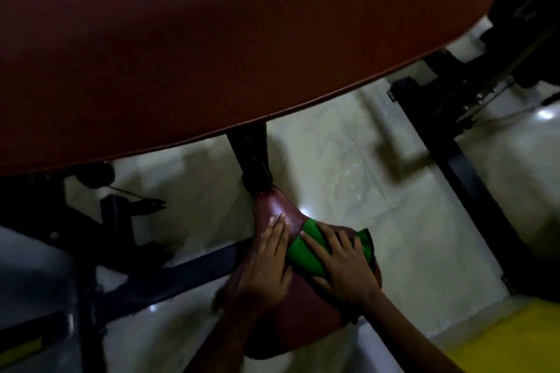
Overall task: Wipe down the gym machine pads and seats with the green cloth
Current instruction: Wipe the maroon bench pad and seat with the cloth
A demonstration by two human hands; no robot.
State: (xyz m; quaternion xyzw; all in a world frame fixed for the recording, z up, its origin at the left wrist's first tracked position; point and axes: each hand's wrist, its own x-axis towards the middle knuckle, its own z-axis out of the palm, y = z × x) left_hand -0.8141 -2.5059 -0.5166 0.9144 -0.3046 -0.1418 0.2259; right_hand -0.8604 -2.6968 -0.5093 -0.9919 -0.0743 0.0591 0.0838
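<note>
Now wiping the seat (291, 306).
My right hand (339, 263) presses the cloth (306, 254) flat-fingered; left hand (266, 263) rests flat just beside it.

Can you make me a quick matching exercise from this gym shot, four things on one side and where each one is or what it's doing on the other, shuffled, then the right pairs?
Things:
1. green cloth
2. left hand
3. right hand
4. large maroon pad

States:
A. lies flat on the bare maroon seat
B. fills the top of the view, above the seat
C. presses flat on the cloth
D. lies on the seat under a hand

Pairs: 1-D, 2-A, 3-C, 4-B
</note>
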